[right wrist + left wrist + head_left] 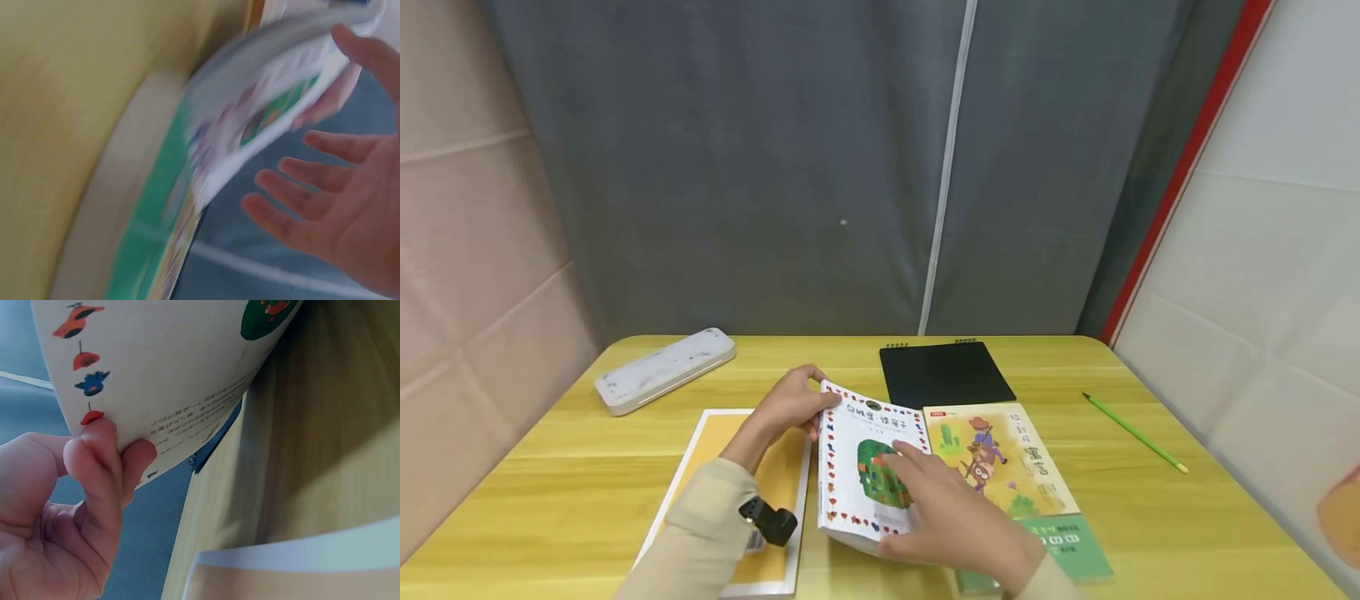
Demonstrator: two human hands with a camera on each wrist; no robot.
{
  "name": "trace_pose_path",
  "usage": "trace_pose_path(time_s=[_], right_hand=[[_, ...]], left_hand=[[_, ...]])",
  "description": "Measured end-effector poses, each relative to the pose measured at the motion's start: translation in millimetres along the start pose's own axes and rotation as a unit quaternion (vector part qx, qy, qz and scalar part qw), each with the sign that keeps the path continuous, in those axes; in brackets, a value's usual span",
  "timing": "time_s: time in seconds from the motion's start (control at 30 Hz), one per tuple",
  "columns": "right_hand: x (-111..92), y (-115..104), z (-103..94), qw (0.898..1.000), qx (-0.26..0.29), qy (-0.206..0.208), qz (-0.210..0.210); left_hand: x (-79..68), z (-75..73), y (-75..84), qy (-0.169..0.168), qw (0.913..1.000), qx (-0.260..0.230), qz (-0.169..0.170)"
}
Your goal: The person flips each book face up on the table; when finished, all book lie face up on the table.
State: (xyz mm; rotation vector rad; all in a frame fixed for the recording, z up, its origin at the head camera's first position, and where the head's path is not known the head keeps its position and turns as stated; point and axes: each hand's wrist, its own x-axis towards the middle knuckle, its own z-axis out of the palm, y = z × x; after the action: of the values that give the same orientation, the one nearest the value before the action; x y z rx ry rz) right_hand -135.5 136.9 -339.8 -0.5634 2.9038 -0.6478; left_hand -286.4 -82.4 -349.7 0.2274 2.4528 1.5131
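My left hand (790, 404) pinches the upper left corner of a white paperback book (842, 467) with a floral border and a green oval picture. Seen in the left wrist view, the fingertips (100, 434) press against the back cover of the book (162, 369), which is raised and slightly bent. Over the lower right of the cover is my right hand (955, 517), fingers spread and straight. Its thumb lies close to the bottom edge of the book (219, 156) in the blurred right wrist view.
Under my left arm lies an orange book with a white border (692, 467). To the right, a yellow illustrated book (1045, 467) overlaps a green one (1086, 554). Behind are a black spiral notebook (943, 375) and a white case (666, 371); a green pencil (1135, 433) lies far right.
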Motion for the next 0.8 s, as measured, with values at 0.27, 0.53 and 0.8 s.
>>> trace_pose_path(time_s=[0.27, 0.53, 0.8], right_hand=[[-16, 48, -2.0, 0.996, -0.009, -0.064, 0.068], [-14, 57, 0.1, 0.996, -0.014, -0.067, 0.055], [-14, 59, 1.2, 0.997, -0.017, -0.059, 0.04]], left_hand=[[0.0, 0.0, -11.2, 0.0, 0.9998, 0.013, -0.013], [-2.2, 2.4, -22.4, 0.008, 0.9989, 0.044, -0.015], [-3.6, 5.5, -32.1, 0.031, 0.9932, 0.111, 0.02]])
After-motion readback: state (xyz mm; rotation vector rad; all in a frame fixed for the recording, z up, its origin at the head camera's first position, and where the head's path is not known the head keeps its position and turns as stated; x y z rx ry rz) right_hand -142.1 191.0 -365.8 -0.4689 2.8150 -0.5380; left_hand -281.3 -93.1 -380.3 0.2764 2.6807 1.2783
